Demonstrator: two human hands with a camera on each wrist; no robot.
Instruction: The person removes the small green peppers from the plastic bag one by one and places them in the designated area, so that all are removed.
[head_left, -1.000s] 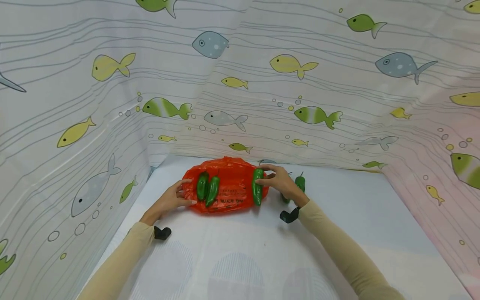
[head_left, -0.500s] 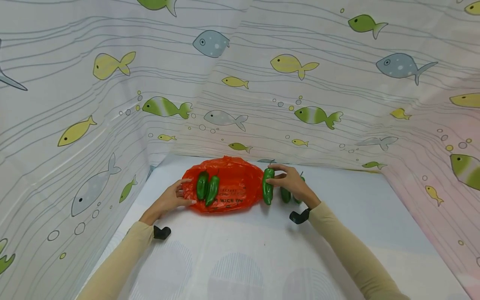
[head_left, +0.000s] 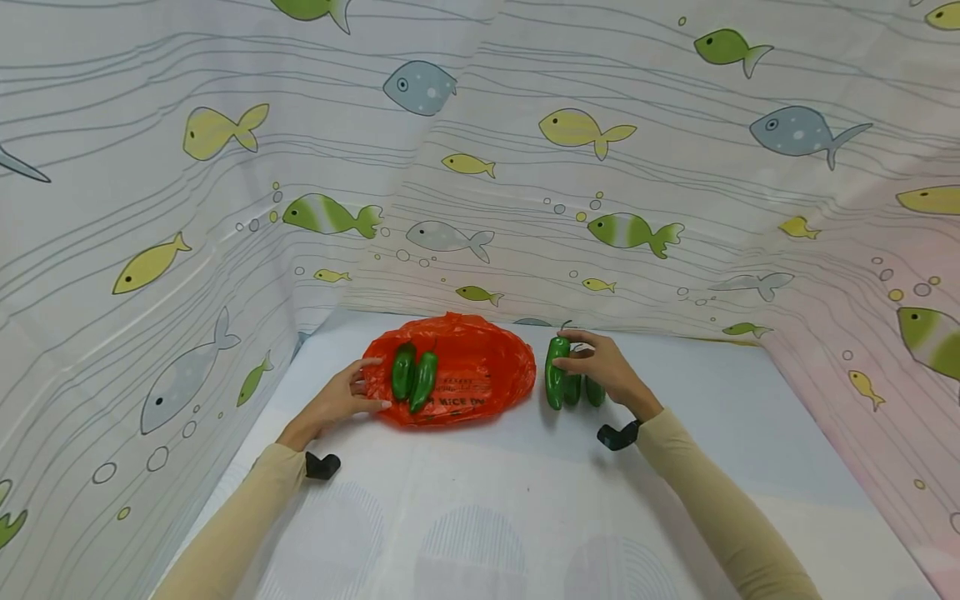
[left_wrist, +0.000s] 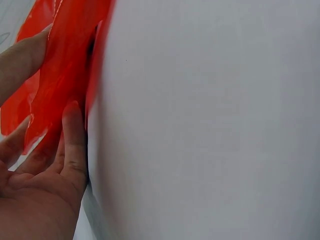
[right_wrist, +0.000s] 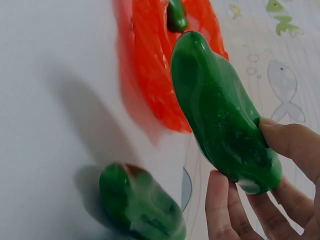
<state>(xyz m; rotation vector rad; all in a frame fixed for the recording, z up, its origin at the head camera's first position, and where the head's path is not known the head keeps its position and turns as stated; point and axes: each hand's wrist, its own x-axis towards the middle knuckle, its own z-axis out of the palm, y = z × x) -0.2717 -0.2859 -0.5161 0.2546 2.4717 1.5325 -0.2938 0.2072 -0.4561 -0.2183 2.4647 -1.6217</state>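
A green chili pepper (head_left: 554, 375) hangs upright, stem up, between the thumb and fingers of my right hand (head_left: 600, 365). Just beyond it on the right are two more green peppers (head_left: 595, 393), partly covered by the hand and the held one. My left hand (head_left: 341, 396) holds the left edge of a red plastic bag (head_left: 517, 367), thumb and fingers spread along its film (left_wrist: 70, 60). Two green peppers (head_left: 423, 382) lie side by side in the bag's left part. The right wrist view shows the held pepper (right_wrist: 225, 115) raised above another pepper (right_wrist: 140, 205) on the table.
The white table (head_left: 480, 483) carries pale round patterns near its front. Behind and on both sides rise sheets (head_left: 480, 200) printed with fish. A small black mount (head_left: 618, 435) sits on the right wrist, another (head_left: 322, 465) on the left.
My right hand has carried the pepper rightward, from over the bag's right edge to beside the two peppers on the table. The left hand and the bag stay where they were.
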